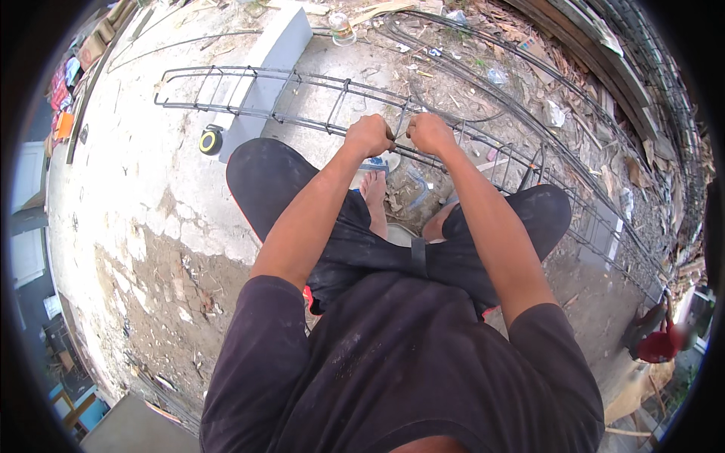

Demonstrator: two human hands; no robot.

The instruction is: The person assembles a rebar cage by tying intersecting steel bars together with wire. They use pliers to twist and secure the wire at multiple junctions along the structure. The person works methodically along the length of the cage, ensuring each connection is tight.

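Hands (370, 136) (431, 135) on rebar cage (346, 84), container (342, 30), contents unclear

We can't read any txt, nos. or signs here. Closest we get is the clear plastic tub (342, 30) up top, w/ coloured markings round its side, too small & blurred for us to make out, plus the blk-and-yellow tape measure (211, 140) at L, its round face giving us no legible print. Ditto the litter scraps (496, 76) upper R: any lettering's too tiny.
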